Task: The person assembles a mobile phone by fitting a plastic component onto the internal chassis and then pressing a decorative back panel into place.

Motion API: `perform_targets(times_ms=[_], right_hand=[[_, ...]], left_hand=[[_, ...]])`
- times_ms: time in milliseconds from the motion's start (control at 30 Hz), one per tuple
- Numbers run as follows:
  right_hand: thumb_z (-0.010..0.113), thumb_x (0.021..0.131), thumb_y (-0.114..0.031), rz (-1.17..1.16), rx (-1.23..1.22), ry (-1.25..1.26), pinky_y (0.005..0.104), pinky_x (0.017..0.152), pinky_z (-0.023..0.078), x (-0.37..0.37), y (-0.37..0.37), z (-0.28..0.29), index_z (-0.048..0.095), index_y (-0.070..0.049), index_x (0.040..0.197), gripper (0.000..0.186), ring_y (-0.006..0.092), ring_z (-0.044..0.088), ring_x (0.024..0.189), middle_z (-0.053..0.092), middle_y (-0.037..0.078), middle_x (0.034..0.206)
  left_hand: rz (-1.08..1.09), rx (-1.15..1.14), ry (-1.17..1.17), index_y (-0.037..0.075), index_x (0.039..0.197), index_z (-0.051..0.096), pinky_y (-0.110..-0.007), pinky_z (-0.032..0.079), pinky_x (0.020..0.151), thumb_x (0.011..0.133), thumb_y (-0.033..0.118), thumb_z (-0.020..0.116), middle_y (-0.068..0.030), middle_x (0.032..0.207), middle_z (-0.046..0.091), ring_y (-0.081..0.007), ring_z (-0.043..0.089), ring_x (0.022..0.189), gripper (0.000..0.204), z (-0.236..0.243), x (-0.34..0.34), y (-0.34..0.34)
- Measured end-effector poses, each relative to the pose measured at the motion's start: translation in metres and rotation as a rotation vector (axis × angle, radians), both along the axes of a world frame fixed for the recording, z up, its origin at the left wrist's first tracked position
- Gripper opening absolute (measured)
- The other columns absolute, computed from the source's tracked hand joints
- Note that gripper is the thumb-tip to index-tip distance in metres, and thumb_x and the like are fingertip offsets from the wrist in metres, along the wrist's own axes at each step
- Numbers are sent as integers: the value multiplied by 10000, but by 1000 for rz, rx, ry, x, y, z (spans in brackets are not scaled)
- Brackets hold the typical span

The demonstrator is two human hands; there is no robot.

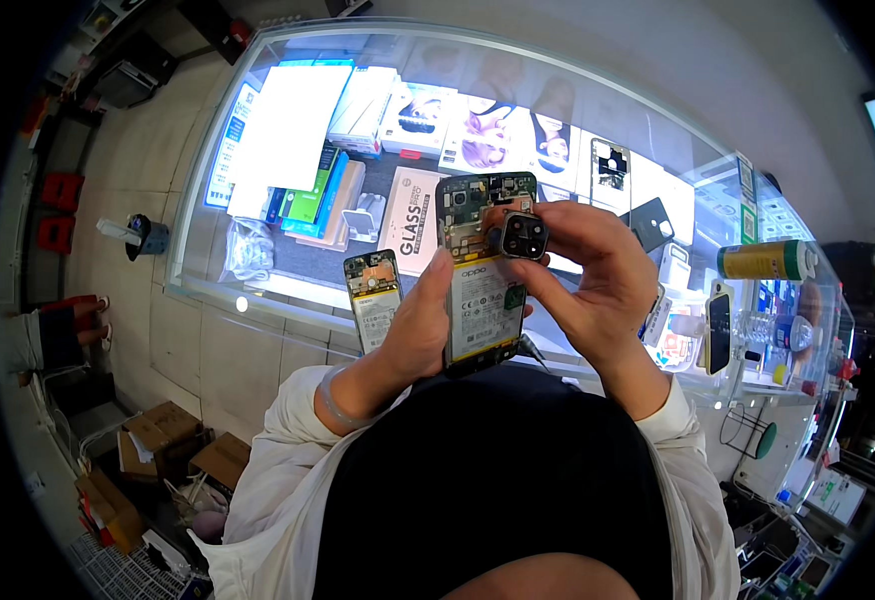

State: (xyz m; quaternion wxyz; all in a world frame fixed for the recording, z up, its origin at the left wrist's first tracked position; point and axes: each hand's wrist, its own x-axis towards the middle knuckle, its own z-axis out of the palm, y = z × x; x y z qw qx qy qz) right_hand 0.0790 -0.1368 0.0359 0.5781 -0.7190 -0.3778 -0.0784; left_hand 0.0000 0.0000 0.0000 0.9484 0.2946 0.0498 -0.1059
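While left hand [414, 335] grips opened phone [486, 308] before glass counter [303, 312], right hand [603, 275] pinches camera cover [525, 237] over its upper end. Apparent step: positioning cover; next move likely needs steady alignment

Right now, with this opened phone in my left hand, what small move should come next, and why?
Perhaps ease the square camera piece in your right hand aside: from this view, it hides part of the opened phone, which your left hand holds.
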Motion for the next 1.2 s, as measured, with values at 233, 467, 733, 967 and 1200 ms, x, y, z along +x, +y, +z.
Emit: perform_targets(times_ms=[233,467,733,967,1200], right_hand=[[739,630,-44,-83,128,9,299,747,492,1,4,0,574,-16,956,367,228,607,906,613,133,966],[742,633,-35,-24,17,-153,407,924,388,11,2,-4,510,-31,1018,450,296,472,1119,611,120,981],[756,610,-64,-70,96,-112,270,694,502,11,13,-3,590,-28,941,371,251,573,986,579,164,1029],[761,604,-63,-72,79,-130,255,656,508,10,13,-1,592,-22,936,375,220,610,886,563,178,1051],[754,599,-55,-87,55,-158,270,667,503,9,14,3,599,-19,918,356,236,597,908,604,144,979]], left_hand=[[-14,25,9,60,1276,300,-348,471,796,916,471,208,-143,1133,493,-253,564,944,554,5,2,0],[-79,42,-55,71,1277,294,-389,474,810,926,444,135,-151,1144,487,-285,556,981,536,-3,2,-1],[-77,4,-115,73,1272,301,-375,474,806,927,431,68,-143,1126,499,-260,562,966,549,1,4,-1],[-72,66,-130,72,1275,294,-360,471,805,929,433,83,-136,1118,496,-236,555,971,542,7,4,-1],[-94,32,-123,83,1287,285,-356,451,845,927,447,104,-120,1156,474,-219,529,1015,542,7,3,-1]])
